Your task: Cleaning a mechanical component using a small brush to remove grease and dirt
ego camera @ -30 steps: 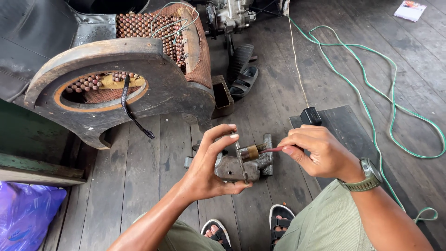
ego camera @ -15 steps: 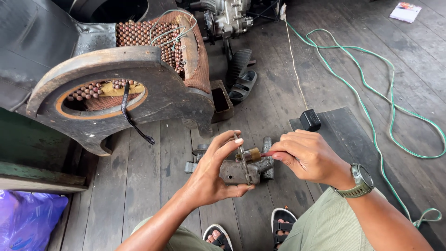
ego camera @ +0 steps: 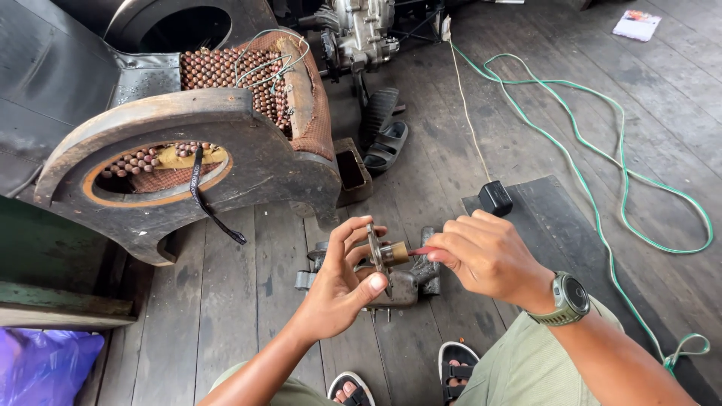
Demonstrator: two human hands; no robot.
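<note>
Seen from the head camera, a person seated on a wooden plank floor [ego camera: 263,301] is working on a small grey metal part [ego camera: 391,282] held low over the boards, just in front of their sandalled feet [ego camera: 455,361]. The left hand [ego camera: 342,289] is gripping this part from the left, its thumb and fingers closed around the body and bracing a thin disc-like plate with a brass-coloured fitting [ego camera: 396,253] at the top. The right hand [ego camera: 489,256], wearing a dark wristwatch [ego camera: 568,298], is pinching a slim red-handled tool [ego camera: 425,250] between thumb and fingertips and is pointing its tip at the brass fitting; whether the tip is seated cannot be told. To do this step well, the judgement is that the left hand should be keeping the part steady and square to the tool, while the right is keeping the tool in line with the fitting's axis and pressing lightly, so that the tip is not slipping toward the left thumb. Resting the part against the floor or a knee would likely be steadying it further. Behind the hands, a worn curved seat frame with a beaded cover [ego camera: 226,75] is lying on its side, a pair of black sandals [ego camera: 383,135] is sitting near it, a green cable [ego camera: 602,150] is looping across the boards to the right, and a small black box [ego camera: 495,198] is resting on a dark mat [ego camera: 571,225].
</note>
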